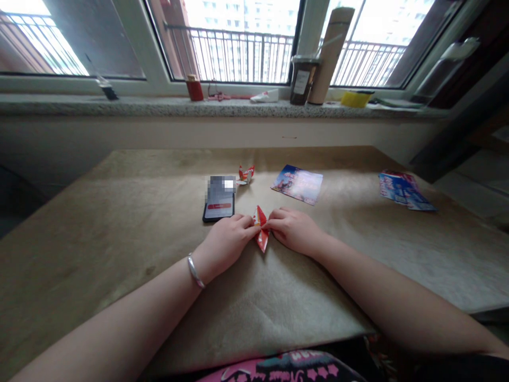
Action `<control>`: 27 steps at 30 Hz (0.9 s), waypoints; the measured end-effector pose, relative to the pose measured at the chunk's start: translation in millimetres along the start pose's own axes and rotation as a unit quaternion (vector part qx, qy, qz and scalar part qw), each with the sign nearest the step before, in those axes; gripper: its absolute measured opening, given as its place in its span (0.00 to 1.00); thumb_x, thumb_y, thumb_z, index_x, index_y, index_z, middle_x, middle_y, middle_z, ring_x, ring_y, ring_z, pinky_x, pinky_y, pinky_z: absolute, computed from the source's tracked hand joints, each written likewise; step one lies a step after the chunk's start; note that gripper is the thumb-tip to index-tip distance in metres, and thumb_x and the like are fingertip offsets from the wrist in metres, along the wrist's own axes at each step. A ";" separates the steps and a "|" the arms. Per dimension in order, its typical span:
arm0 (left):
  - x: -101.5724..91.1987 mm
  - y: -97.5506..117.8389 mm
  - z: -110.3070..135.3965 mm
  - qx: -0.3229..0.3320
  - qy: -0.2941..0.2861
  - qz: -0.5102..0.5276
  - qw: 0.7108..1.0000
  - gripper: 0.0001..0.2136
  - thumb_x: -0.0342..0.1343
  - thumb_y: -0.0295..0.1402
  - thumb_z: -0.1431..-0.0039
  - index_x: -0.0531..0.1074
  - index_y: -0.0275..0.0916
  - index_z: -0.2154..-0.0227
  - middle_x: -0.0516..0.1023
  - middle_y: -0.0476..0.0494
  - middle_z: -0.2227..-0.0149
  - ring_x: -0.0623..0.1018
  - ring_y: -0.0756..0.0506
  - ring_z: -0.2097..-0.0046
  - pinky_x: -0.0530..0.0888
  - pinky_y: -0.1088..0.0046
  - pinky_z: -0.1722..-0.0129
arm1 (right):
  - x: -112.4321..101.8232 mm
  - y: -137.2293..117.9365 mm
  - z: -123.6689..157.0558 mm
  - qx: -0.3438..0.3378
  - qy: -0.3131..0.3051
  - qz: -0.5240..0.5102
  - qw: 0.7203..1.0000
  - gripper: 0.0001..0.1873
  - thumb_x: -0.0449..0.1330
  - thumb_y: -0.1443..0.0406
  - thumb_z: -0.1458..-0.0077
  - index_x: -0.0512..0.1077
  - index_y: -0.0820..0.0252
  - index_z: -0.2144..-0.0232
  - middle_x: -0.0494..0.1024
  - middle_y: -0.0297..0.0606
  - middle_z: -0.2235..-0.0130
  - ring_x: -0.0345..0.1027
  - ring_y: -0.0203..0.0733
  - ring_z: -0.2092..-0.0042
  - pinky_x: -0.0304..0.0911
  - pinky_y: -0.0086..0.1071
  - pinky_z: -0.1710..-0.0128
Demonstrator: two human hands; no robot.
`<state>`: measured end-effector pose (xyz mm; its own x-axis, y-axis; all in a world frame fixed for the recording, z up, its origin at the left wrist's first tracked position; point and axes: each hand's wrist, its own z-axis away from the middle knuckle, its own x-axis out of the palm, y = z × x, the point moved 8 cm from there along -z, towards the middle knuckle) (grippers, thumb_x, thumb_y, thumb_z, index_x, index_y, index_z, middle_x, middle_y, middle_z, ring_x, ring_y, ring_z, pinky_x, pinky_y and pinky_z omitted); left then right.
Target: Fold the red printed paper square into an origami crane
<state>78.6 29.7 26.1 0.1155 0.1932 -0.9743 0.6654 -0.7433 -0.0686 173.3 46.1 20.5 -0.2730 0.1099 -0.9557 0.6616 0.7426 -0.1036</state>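
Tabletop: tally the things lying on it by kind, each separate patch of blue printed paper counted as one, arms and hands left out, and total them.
Folded red papers: 2
Phone: 1
Blue printed paper patches: 2
Total: 5

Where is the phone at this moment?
In the head view, the phone lies on the table left of centre, just beyond the left hand, with a small folded paper by its far right corner.
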 end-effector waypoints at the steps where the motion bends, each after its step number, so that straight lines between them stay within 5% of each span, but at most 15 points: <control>1: -0.5 0.8 0.1 -0.001 -0.003 -0.005 1.000 0.13 0.49 0.27 0.39 0.69 0.43 0.53 0.72 0.45 0.61 0.71 0.47 0.63 0.71 0.70 0.63 | -0.4 -0.3 -0.4 0.002 -0.003 0.002 1.000 0.13 0.52 0.68 0.44 0.75 0.54 0.62 0.74 0.37 0.63 0.64 0.39 0.61 0.57 0.29 0.63; 27: -8.9 -3.6 5.4 -0.082 -0.020 -0.031 0.996 0.07 0.49 0.28 0.43 0.73 0.37 0.71 0.74 0.43 0.69 0.73 0.43 0.65 0.71 0.66 0.65 | -8.7 10.3 4.6 0.049 -0.019 0.006 0.999 0.10 0.54 0.68 0.46 0.76 0.55 0.69 0.76 0.36 0.65 0.67 0.39 0.62 0.58 0.30 0.65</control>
<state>71.2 27.2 33.9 0.0443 0.2074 -0.9773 0.7828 -0.6150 -0.0950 185.6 49.8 26.4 -0.2397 0.0928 -0.9664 0.7305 0.6729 -0.1166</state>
